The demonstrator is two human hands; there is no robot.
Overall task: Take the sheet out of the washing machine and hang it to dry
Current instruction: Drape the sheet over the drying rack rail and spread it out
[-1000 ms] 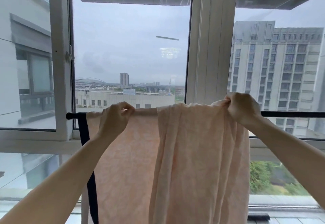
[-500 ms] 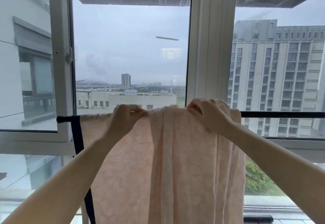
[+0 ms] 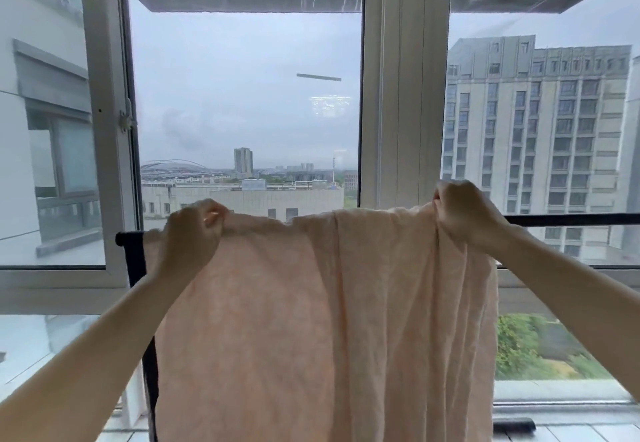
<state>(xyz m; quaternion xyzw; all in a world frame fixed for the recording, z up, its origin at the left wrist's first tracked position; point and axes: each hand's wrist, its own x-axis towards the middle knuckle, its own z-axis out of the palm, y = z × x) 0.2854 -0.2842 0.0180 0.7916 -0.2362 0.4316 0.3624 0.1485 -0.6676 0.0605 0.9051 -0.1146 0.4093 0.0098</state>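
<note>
Fingers of left hand (image 3: 194, 233) and right hand (image 3: 464, 213) curled, pinched sheet (image 3: 311, 320) top edge at mid-frame; should spread bunched folds evenly along rod (image 3: 571, 219).

The sheet (image 3: 329, 320) hangs over the rail (image 3: 571, 219) at frame centre, before the window (image 3: 405, 95); the left hand (image 3: 194, 233) grips its left top edge, the right hand (image 3: 464, 213) its right.

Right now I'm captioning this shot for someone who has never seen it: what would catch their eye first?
A pale peach patterned sheet fills the lower middle, draped over a thin black horizontal rail before a tall white-framed window. The left hand and the right hand grip its top edge on the rail, far apart. Beyond the glass at right rises a grey multi-storey building.
</note>
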